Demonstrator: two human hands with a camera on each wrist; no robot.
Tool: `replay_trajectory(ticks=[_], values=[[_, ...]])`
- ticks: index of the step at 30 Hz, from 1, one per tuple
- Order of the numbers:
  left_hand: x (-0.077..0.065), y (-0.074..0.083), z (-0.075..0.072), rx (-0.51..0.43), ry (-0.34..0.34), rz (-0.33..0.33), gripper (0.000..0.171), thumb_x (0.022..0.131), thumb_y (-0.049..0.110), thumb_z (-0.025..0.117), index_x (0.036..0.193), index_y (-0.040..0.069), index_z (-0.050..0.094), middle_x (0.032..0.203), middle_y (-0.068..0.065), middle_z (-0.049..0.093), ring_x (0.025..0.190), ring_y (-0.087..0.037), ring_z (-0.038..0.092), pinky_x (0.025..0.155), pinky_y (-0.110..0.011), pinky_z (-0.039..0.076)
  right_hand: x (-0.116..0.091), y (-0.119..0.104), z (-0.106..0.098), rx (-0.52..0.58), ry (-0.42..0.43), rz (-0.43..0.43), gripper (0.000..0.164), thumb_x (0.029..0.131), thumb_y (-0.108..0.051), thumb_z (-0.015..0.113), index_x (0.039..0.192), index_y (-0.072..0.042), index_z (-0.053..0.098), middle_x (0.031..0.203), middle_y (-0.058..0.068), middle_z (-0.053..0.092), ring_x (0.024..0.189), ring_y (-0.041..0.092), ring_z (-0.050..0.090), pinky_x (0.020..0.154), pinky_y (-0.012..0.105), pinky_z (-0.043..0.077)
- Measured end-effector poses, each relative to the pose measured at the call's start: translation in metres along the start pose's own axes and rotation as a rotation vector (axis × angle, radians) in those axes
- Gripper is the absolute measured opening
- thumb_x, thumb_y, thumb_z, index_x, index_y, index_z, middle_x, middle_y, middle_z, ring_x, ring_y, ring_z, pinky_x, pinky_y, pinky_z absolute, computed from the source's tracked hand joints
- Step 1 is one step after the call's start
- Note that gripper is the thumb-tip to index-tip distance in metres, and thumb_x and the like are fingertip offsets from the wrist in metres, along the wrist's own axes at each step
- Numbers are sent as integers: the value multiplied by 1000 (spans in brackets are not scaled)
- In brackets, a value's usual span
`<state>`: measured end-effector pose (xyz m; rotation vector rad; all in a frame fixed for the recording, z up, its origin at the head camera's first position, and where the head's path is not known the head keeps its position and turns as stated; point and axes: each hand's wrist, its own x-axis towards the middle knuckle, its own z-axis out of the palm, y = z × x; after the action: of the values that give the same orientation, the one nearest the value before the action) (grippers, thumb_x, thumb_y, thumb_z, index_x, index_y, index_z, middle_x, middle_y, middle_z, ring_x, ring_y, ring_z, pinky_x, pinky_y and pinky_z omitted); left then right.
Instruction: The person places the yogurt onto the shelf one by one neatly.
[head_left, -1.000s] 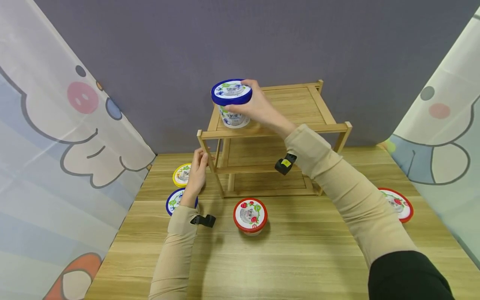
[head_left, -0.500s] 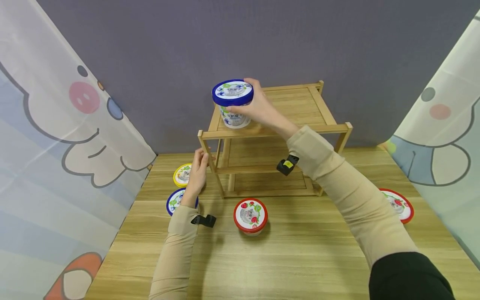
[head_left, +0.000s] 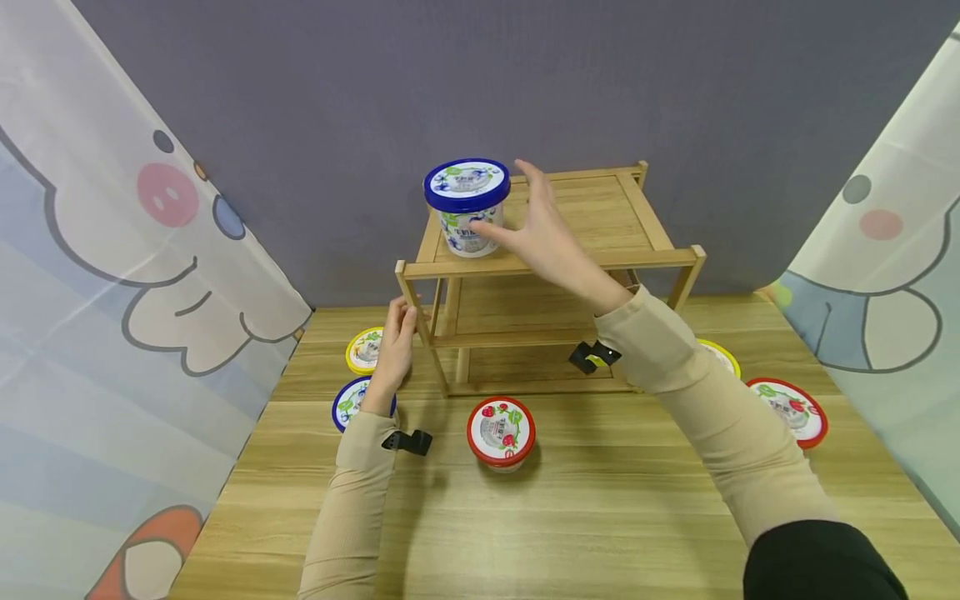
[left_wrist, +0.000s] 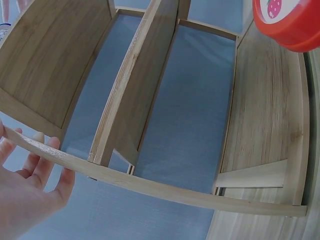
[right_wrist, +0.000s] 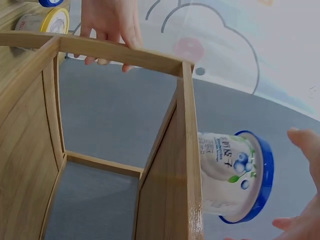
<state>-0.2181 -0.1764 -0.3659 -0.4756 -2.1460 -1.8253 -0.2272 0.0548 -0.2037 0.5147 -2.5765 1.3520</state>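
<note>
A wooden three-tier rack (head_left: 600, 200) stands on the table. On its top shelf, at the left end, sits a tub with a blue lid and blueberry print (head_left: 465, 187), upright. My right hand (head_left: 551, 242) is open just right of this tub, thumb and fingers spread apart; the right wrist view shows a gap between the fingers and the blue lid (right_wrist: 257, 175). With my left hand (head_left: 396, 346) I grip the rack's left front post, fingers curled around it in the left wrist view. A red-lidded strawberry tub (head_left: 501, 429) stands before the rack.
Left of the rack are a yellow-lidded tub (head_left: 364, 350) and another blue-lidded tub (head_left: 347, 406), partly behind my left arm. On the right stand a red-lidded tub (head_left: 791, 410) and a yellow-lidded one (head_left: 722, 357), partly covered by my right sleeve. A grey panel (head_left: 375, 100) rises behind.
My right hand has let go of the blue-lidded tub and drawn back to the right, fingers spread. The tub stays on the top shelf. My left hand has not moved.
</note>
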Motion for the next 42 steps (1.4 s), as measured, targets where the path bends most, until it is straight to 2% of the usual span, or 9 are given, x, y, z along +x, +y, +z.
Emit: replay_trajectory(ticks=[4,7,17,21,28,35,42], values=[[0,0,0,2,0,2,33,98,18,29,122,-3,35,104,-28,44,102,-40,45,88,-41,33,-15,2,-1,-10,2,16,91,77,-49,61,142,-15,7,146,9,9,131,25,18,103,44,21],[-1,2,0,7,-3,-12,32,98,17,28,123,-2,35,103,-23,45,102,-39,45,88,-40,34,-27,6,-1,-5,16,8,87,78,-45,62,141,-14,11,145,9,13,129,28,22,101,46,25],[-5,29,5,5,0,-27,29,97,5,26,121,-9,33,100,-23,45,103,-46,41,87,-42,33,-59,24,8,-39,96,-138,69,82,-32,63,134,-4,27,133,15,30,119,30,32,97,42,30],[-4,24,4,3,2,-31,29,97,6,26,122,-8,34,100,-22,46,102,-45,42,87,-42,34,-71,29,12,-17,125,-211,62,83,-25,62,132,-3,31,132,14,31,119,29,33,98,41,28],[-1,3,1,9,5,-10,33,98,17,28,123,-3,35,104,-30,43,102,-41,44,88,-41,33,-92,38,19,3,134,-249,56,83,-19,62,130,-4,36,133,14,33,123,26,31,100,42,26],[-3,4,1,30,0,-15,36,98,23,29,124,-1,34,105,-21,46,103,-36,46,88,-40,33,-109,53,33,-23,78,-240,53,83,-18,63,129,-6,39,131,15,36,122,26,33,99,44,28],[-3,7,1,16,5,-32,33,98,17,28,124,-3,35,106,-26,45,103,-38,46,88,-41,34,-122,66,45,-3,21,-194,50,83,-18,63,126,-6,42,129,12,41,120,25,38,97,45,31]])
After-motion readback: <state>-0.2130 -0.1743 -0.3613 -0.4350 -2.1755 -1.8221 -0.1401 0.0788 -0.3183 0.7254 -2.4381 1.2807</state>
